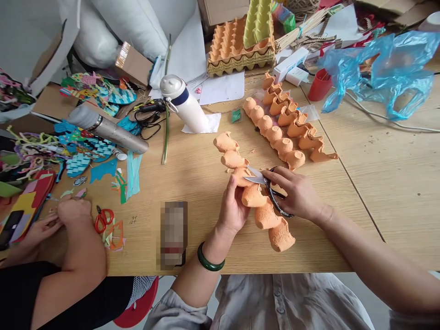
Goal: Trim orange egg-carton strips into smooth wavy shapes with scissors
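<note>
My left hand (233, 205) grips a long orange strip of egg-carton cups (256, 195) near the table's front edge. My right hand (296, 191) is closed on black-handled scissors (271, 190), whose open blades sit against the strip between two cups. A second cut orange egg-carton piece (285, 128) lies on the table just beyond my hands. A green bangle circles my left wrist.
A white bottle (184, 103) lies tilted behind. Stacked egg trays (237, 48) stand at the back. A red cup (319, 85) and a blue plastic bag (381, 73) are at right. Another person's hands (65, 215), red scissors (103, 219) and coloured paper scraps are at left.
</note>
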Action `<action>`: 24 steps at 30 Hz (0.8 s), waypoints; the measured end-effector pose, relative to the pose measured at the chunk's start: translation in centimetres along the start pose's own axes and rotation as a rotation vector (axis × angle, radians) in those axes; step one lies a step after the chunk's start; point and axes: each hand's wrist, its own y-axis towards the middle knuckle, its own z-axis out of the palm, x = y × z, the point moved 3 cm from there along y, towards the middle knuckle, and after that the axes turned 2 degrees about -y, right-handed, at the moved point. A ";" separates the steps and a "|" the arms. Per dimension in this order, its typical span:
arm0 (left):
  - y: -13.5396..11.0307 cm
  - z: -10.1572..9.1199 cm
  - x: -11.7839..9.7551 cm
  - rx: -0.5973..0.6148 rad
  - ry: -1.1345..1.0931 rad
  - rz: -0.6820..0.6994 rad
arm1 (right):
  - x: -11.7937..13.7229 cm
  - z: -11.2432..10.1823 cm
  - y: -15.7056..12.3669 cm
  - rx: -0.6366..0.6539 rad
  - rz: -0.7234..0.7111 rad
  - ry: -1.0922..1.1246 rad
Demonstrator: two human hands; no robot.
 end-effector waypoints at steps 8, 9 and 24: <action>0.1 -0.2 0.6 0.000 -0.029 -0.041 | 0.2 0.6 -0.6 0.024 -0.025 -0.229; 0.1 -0.3 0.6 -0.010 -0.039 -0.050 | 0.3 0.7 -0.7 0.029 -0.020 -0.238; 0.3 -0.4 0.7 -0.076 -0.024 -0.086 | 0.1 1.7 -1.4 0.236 0.289 -0.024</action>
